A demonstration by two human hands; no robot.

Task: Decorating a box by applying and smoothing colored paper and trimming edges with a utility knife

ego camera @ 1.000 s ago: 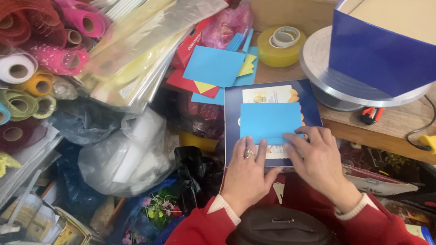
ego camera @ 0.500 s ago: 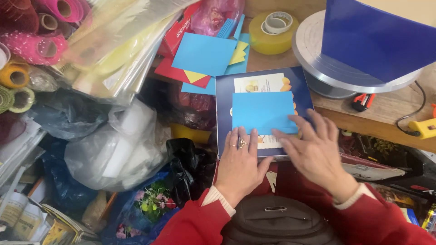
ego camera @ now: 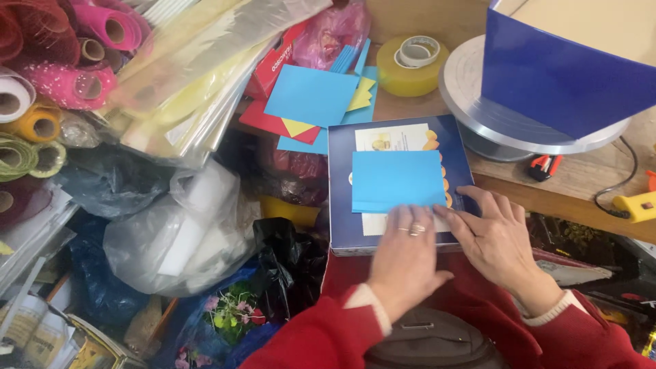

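Both hands flat | left hand (ego camera: 404,263), right hand (ego camera: 497,240) | pressing blue paper (ego camera: 398,181) | on box (ego camera: 339,198)

The blue paper (ego camera: 398,180) is a light blue sheet, folded, with its fold line running along the near edge, where a second layer peeks out just below the top one. It lies flat and nearly square to the box (ego camera: 400,183), covering the middle of the lid. Its right edge is cut in small scallops. The box is a dark blue, flat rectangular carton with a pale printed panel on the lid, showing above and below the paper. It rests level, its far edge against the wooden tabletop and its near edge over the red-clad lap.
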